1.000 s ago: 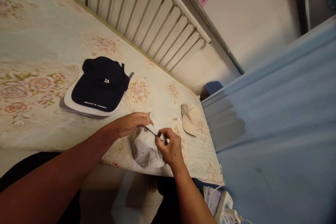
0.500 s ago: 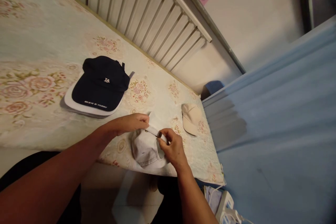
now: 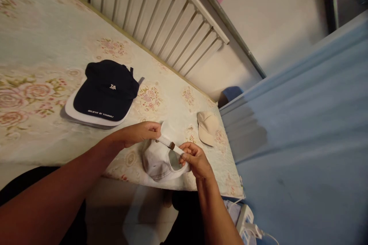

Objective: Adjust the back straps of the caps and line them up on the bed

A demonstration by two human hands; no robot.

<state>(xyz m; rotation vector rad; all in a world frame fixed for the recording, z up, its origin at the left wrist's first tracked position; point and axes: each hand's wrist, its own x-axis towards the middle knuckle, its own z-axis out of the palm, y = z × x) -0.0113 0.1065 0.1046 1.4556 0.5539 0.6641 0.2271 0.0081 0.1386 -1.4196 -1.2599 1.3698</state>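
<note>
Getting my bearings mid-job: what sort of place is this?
Probably a bedroom or dormitory: a floral sheet is spread like bedding, a slatted railing runs along its far edge, and blue cloth hangs like a curtain at the picture's right.

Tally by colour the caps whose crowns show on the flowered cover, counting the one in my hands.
White cap: 1
Dark cap: 1
Beige cap: 1
Total: 3; the white brim under the dark cap shows no crown of its own.
</note>
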